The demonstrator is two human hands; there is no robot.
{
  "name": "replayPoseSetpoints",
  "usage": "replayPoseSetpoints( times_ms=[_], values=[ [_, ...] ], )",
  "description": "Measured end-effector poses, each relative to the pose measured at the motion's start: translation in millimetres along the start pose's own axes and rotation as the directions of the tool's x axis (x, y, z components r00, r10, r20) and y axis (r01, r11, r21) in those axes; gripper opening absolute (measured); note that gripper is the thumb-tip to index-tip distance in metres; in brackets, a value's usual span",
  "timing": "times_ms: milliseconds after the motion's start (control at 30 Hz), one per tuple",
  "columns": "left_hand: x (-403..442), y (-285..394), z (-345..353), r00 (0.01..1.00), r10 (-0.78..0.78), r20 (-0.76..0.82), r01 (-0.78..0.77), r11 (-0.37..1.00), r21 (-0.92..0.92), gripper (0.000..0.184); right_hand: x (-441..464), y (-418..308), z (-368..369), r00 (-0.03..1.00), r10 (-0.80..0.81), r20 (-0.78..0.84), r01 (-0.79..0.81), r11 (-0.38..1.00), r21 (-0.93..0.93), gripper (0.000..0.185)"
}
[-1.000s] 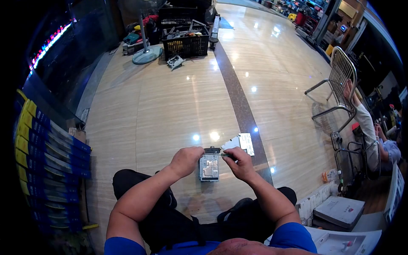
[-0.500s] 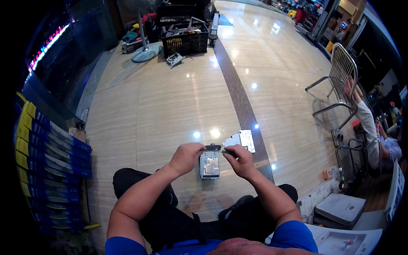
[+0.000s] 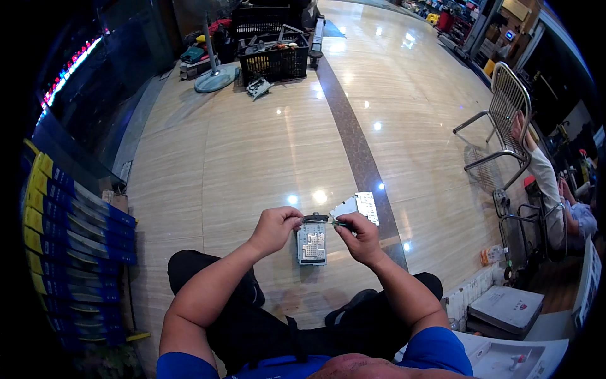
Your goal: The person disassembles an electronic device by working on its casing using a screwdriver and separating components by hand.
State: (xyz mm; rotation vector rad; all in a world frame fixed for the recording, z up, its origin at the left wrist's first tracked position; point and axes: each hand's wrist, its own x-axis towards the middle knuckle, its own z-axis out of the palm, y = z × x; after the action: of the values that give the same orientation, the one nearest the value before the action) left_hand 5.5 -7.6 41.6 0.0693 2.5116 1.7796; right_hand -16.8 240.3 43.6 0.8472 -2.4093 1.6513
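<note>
A metal box-shaped electronic unit, with a perforated plate on top, lies on the floor between my legs. My right hand pinches a thin screwdriver with a green handle, its shaft pointing left above the unit's far end. At the shaft's other end, my left hand has thumb and fingers pressed together; what they pinch is too small to tell. A dark part shows just behind the shaft. Beyond my right hand lies a pale metal cover plate.
A black crate of tools and a fan base stand at the back. Stacked blue-yellow boxes line the left. On the right are a metal chair, another person's arm and a carton.
My hands have risen slightly and drawn a little apart, so more of the screwdriver's shaft shows between them. The metal unit has stayed in place.
</note>
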Motion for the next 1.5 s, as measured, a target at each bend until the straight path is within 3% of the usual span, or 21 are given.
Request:
replayPoseSetpoints(
  times_ms=[233, 767, 967, 1267, 1500],
  values=[
    [5.0, 0.6, -7.1, 0.978, -0.181, 0.107, 0.209, 0.898, -0.387, 0.014, -0.9, 4.0, 0.2, 1.000, 0.027, 0.005, -0.028, 0.992, 0.126, 0.016],
    [4.3, 15.4, -16.2, 0.946, -0.264, 0.188, 0.324, 0.736, -0.595, 0.013, -0.4, -0.1, -6.8, 0.999, 0.045, 0.029, -0.049, 0.990, 0.136, 0.022],
    [7.0, 1.4, -17.1, 0.963, -0.179, 0.204, 0.271, 0.633, -0.725, 0.016, -3.3, -1.0, -4.2, 0.995, 0.104, -0.007, -0.098, 0.948, 0.303, 0.021],
    [7.6, 0.6, -9.3, 0.960, -0.161, 0.230, 0.278, 0.662, -0.697, 0.020, 1.7, -7.9, -10.6, 0.998, -0.068, -0.015, 0.069, 0.990, 0.120, 0.021],
    [5.1, -1.0, -7.6, 0.955, -0.165, 0.244, 0.287, 0.710, -0.643, 0.020, 0.5, -5.1, -7.7, 0.998, -0.066, -0.023, 0.069, 0.988, 0.141, 0.023]
  ],
)
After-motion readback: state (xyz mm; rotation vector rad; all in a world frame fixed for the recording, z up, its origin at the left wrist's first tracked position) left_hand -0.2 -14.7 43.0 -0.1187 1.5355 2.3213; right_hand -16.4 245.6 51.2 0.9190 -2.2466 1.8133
